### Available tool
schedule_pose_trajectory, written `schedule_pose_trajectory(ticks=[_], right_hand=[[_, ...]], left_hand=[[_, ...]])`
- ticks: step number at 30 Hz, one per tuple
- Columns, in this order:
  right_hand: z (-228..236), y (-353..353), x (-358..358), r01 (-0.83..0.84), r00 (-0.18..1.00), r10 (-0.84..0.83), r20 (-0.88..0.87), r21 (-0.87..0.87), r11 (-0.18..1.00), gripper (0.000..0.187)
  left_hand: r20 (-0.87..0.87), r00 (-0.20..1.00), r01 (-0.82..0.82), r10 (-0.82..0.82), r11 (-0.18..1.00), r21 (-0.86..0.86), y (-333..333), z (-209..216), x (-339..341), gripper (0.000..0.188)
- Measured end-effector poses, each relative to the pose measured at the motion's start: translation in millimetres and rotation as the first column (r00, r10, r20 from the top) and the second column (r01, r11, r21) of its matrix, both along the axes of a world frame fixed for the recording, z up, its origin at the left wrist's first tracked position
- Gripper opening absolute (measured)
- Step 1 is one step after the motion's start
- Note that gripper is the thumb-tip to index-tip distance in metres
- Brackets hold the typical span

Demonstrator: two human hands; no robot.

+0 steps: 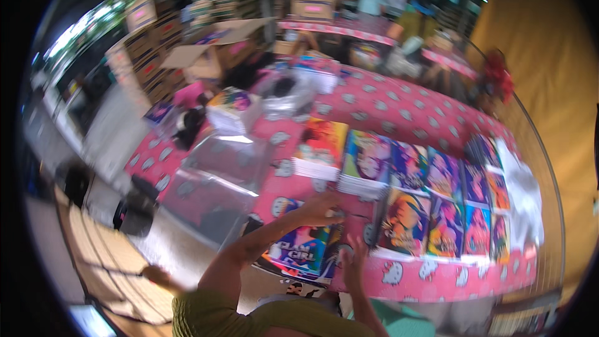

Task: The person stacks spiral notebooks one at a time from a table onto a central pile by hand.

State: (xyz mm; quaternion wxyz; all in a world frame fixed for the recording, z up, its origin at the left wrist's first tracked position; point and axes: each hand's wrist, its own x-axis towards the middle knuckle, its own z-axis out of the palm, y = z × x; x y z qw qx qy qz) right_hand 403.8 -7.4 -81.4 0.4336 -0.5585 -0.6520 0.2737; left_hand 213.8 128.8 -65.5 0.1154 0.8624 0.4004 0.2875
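Note:
My left hand [321, 210] reaches over the pink-covered table, its fingers pointing right and smeared by motion, so its grip is unclear. Beneath that forearm lies a colourful illustrated booklet [299, 246] at the near edge, on top of other printed sheets. To the right of it, my right hand [354, 263] is raised with its fingers apart and nothing seen in them. Just beyond my left hand stand a stack of orange-covered booklets [321, 140] and a stack with green and purple covers [367, 156]. Another booklet stack [404, 221] sits to the right of my hands.
More booklet stacks [444, 228] fill the table's right part, beside a white plastic bag [523, 193]. Clear plastic sheeting [218, 171] covers the left part. Cardboard boxes [150, 50] are piled at the far left. People [415, 25] are at the back. A yellow curtain [543, 87] hangs right.

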Motion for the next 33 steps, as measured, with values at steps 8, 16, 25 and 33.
schedule_pose_trajectory(ticks=[8,16,25,33], right_hand=[[89,108,295,0.637,0.726,-0.688,-0.02,0.395,0.661,0.031],[23,227,603,0.831,0.348,-0.804,0.483,0.238,0.503,0.07],[71,242,603,0.672,0.732,-0.677,-0.069,0.233,0.703,0.033],[162,81,308,0.266,0.578,-0.083,-0.812,0.091,0.96,0.063]], left_hand=[[0.478,0.859,0.103,-0.18,0.978,0.183,87,96,239,0.046],[-0.026,0.979,-0.197,0.2,0.924,-0.327,135,48,498,0.068],[0.385,0.905,0.009,0.181,0.897,-0.443,216,48,456,0.034],[0.946,0.291,-0.331,-0.146,0.912,0.242,99,259,151,0.039]])
